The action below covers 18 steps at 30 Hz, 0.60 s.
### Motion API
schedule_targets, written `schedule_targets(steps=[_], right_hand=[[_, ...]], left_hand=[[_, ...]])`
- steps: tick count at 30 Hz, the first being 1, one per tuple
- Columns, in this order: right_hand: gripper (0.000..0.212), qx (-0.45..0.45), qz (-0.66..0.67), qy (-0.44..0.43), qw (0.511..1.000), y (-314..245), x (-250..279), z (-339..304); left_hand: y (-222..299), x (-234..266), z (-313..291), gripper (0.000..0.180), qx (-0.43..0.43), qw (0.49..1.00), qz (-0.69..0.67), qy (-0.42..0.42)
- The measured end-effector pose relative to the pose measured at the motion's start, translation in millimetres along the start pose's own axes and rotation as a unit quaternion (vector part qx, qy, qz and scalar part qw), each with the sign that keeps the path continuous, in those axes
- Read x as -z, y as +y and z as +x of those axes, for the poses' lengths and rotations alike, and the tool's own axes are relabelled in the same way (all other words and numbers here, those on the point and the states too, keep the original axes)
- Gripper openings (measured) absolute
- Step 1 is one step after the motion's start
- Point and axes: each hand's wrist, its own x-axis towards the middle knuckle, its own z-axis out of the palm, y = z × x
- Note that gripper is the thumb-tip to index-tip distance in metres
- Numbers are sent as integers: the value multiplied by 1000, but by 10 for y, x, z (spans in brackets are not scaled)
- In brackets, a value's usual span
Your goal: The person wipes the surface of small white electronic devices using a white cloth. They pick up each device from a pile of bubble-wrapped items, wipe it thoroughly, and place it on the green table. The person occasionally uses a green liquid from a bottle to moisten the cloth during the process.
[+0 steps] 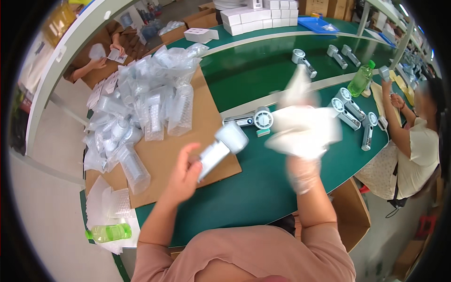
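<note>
My left hand (182, 175) is closed around the handle of a pale blue-grey handheld fan (232, 137), its round head tilted up to the right. My right hand (303, 165) carries a white cloth (307, 129) that is smeared by motion and covers most of the fingers. Just behind the held fan, another handheld fan (263, 118) lies on the green table, its round grille facing up. A cardboard sheet (213, 160) lies under my left hand's side of the work.
Bubble-wrapped fans (150, 94) are heaped on the cardboard at left. A green bottle (110, 232) lies near left; another green bottle (361, 79) stands at right. Several fans (347, 113) lie at right, beside a seated co-worker (418, 127). White boxes (258, 19) are stacked behind.
</note>
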Motion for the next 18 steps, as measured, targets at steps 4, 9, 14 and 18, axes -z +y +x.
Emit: schedule_targets(steps=[4, 9, 14, 18], right_hand=[[61, 33, -206, -167, 964, 153, -553, -195], [56, 29, -130, -176, 975, 21, -762, -107], [50, 144, -123, -160, 969, -6, -892, -55], [55, 98, -135, -215, 962, 73, -1102, -68]], left_hand=[[-141, -89, -366, 38, -36, 998, -40, -34], [-152, -92, -417, 35, -65, 997, -37, 35], [-236, 98, -436, 32, -38, 985, -137, 97], [-326, 94, -520, 33, -46, 988, -97, 107]])
